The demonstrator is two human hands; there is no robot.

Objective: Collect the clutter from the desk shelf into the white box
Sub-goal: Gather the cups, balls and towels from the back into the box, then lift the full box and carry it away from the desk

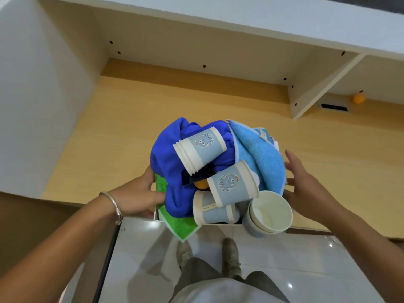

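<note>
At the near edge of the tabletop (pixel 109 136) sits the white box (pixel 155 212), heaped over its rim with clutter. Its left side is held by the left hand (pixel 140 196), fingers curled against the wall. The right hand (pixel 306 186) is spread with straight fingers beside the box's right side, next to a light blue towel (pixel 258 154). A dark blue cloth (pixel 170 158) and a green cloth (pixel 177 224) fill the left part. Printed paper cups (pixel 200 149) lie tilted on top, with stacked cups (pixel 267 213) at the near right corner. An orange ball (pixel 358 98) rests far right under the shelf (pixel 218 14).
</note>
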